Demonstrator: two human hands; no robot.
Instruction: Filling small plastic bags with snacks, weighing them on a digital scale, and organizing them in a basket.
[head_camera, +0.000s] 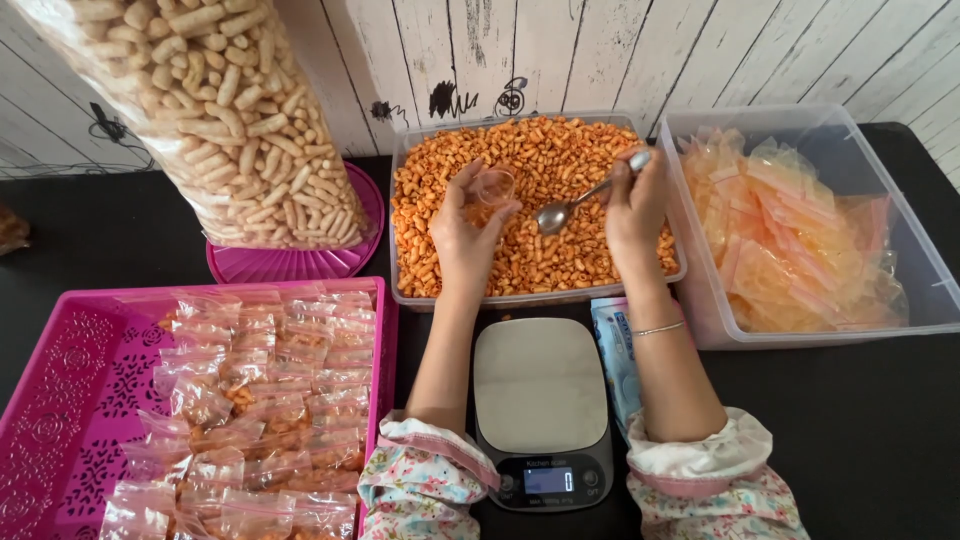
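My left hand (466, 232) holds a small clear plastic bag (493, 187) open above a clear tub (540, 296) full of orange snack pieces (545, 160). My right hand (634, 205) grips a metal spoon (565, 209) by its handle, its bowl just right of the bag's mouth and over the snacks. Both forearms reach forward on either side of a small digital kitchen scale (540, 385) with nothing on its plate.
A pink tray (60, 400) at the front left holds several filled small bags (270, 400). A large clear bag of pale snack sticks (220, 110) stands on a pink lid (300, 262). A clear tub (930, 270) of empty plastic bags is on the right.
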